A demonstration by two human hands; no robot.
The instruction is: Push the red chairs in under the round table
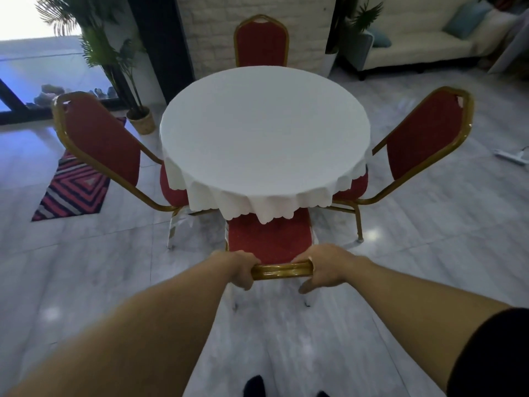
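Note:
A round table [264, 133] under a white cloth stands in the middle of the floor. The near red chair [270, 239] with a gold frame faces the table, its seat partly under the cloth's hem. My left hand [239, 269] grips the left end of its gold top rail and my right hand [325, 269] grips the right end. Three more red chairs ring the table: a left chair [103, 138], a right chair [423, 138] and a far chair [261, 43]. Their seats are tucked under the cloth.
A striped rug [71, 190] lies on the grey tile floor at left. A potted palm [140, 118] stands behind the left chair. A cream sofa [415, 44] sits at the back right, and a white power strip [512, 157] lies on the floor at right.

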